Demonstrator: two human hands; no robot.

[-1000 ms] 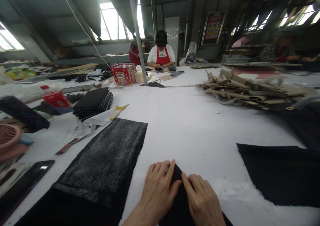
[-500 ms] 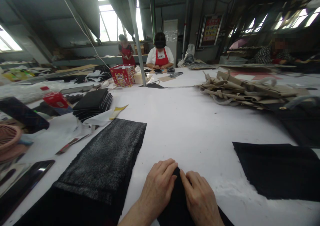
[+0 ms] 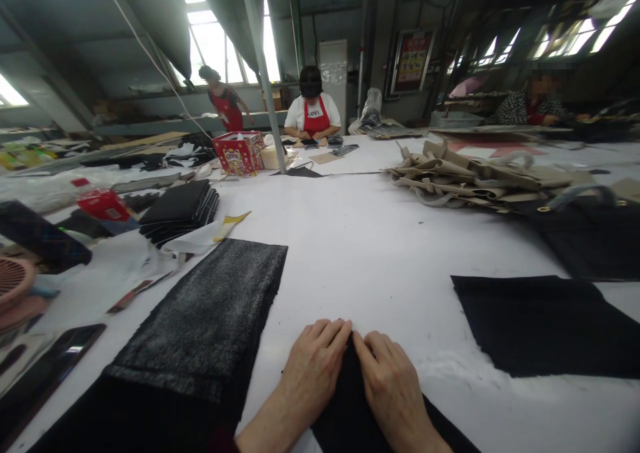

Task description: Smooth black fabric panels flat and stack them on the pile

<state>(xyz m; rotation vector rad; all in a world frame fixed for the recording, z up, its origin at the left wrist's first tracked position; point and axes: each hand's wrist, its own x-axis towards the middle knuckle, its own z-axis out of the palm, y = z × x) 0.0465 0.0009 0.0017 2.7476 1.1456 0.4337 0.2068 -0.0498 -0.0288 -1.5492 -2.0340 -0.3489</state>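
Observation:
A black fabric piece (image 3: 350, 399) lies on the white table in front of me, its narrow far end between my hands. My left hand (image 3: 317, 359) is closed on its left edge, fingers bent over the far tip. On the opposite edge, my right hand (image 3: 390, 379) pinches the cloth with its fingers together. Both hands' fingertips nearly meet at the tip. Left of them rests a stack of black fabric (image 3: 200, 319) with a speckled grey top. Another black fabric piece (image 3: 545, 323) lies flat to the right.
At left are a phone (image 3: 47, 379), a pink fan (image 3: 17, 283), a red-capped bottle (image 3: 105, 203) and a folded black stack (image 3: 177, 206). Beige bags (image 3: 465, 179) are heaped at right. A metal pole (image 3: 265, 73) rises ahead. A person in a red apron (image 3: 313, 116) sits across.
The view has turned slightly right, shifting the surroundings left. My hands keep hold of the black fabric in nearly the same pose. A standing person in the background has moved left.

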